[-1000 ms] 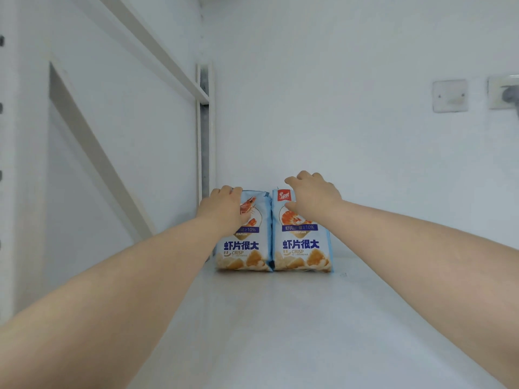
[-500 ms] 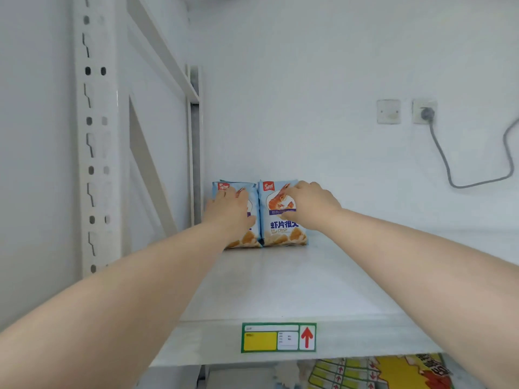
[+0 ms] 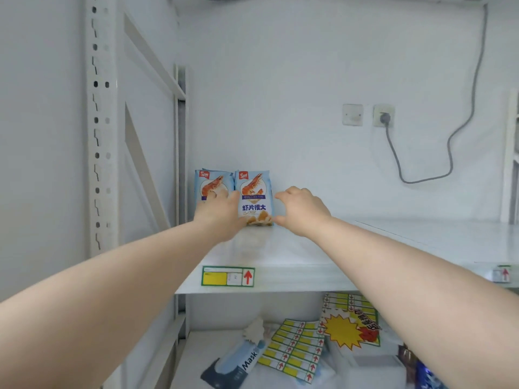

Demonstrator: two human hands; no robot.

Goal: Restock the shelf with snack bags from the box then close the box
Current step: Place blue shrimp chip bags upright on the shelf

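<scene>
Two snack bags (image 3: pixel 254 197) stand on the shelf (image 3: pixel 309 248), the left hand (image 3: pixel 217 213) touching one with straightish fingers and the right hand (image 3: pixel 304 210) spread, seemingly empty; the box is unseen.

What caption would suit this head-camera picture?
Left hand touches the left shrimp-crisp bag on a white shelf; right hand hovers open beside the right bag.

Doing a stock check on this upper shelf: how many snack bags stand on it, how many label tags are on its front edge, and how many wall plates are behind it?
Blue-and-white prawn crisp snack bags: 2
Green-bordered paper label tags with red arrows: 2
White square wall plates: 2
Total: 6
</scene>
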